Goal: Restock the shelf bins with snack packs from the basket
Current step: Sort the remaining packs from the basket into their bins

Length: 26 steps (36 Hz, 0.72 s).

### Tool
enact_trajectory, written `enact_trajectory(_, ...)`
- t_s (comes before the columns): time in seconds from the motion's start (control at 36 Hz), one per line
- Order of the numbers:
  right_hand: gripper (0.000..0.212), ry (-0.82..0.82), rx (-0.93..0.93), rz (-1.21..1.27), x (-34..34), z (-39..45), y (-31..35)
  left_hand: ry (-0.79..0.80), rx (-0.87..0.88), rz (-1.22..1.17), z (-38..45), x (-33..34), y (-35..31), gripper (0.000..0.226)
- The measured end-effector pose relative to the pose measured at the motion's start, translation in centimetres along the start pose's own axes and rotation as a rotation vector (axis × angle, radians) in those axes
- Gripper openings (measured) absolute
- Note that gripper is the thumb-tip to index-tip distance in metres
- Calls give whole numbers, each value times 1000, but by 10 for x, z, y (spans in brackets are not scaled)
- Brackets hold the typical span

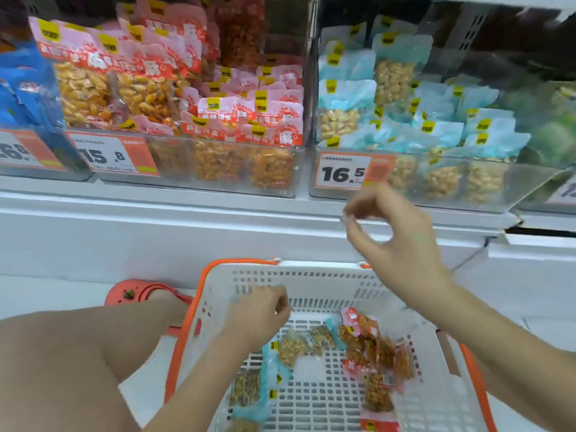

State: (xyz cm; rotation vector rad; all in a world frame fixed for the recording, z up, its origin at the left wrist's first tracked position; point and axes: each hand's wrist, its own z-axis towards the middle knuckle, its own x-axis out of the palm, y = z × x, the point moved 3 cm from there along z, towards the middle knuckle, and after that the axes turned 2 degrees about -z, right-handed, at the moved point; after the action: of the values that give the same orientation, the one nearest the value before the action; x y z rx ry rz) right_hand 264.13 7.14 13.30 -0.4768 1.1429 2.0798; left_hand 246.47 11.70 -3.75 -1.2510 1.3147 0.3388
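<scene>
I read 3 price tags on the shelf bins: "15.8" (107,156) on the clear bin of pink-headed packs (246,163), "16.5" (343,174) on the clear bin of pale blue-headed packs (467,182), and a cut-off "26.8" (18,151) at the far left under blue bags (25,88). Every pack carries a small yellow square label whose print is too blurred for me to read; the pink headers bear large white Chinese characters.

My white basket (311,275) with its orange rim sits on the floor below the shelf. Inside lie a few blue-headed nut packs (290,349) toward the left and a cluster of red-headed packs (367,341) toward the right.

My left hand (258,310) is low over the basket's left side, fingers curled; whether it holds anything I cannot tell. My right hand (392,232) is raised just below the 16.5 tag, fingers loosely bent, thumb and fingertips near each other, nothing visible between them. A bare knee (78,353) and an orange clog (137,293) are beside the basket's left wall.
</scene>
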Motion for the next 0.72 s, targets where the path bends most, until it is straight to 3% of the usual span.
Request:
enact_trajectory(0.17,22,571,551,-113,64,-137,-108,231,-119,-32,-10,82,28,5)
enact_trajectory(0.22,29,631,721,-138,77,-169,-135,305,-176,-45,-15,102,44,13)
enact_trajectory(0.36,52,734,931,-140,100,-221,-170,440,-329,3,-25,136,72,50)
enact_trajectory(0.47,56,772,850,-253,125,-232,-180,436,-341,37,-20,150,84,60)
enact_trajectory(0.58,66,847,622,-499,147,-220,-178,413,-330,139,-11,161,90,75)
enact_trajectory(0.72,86,993,495,-403,179,-213,-187,399,-330,156,-13,179,99,80)
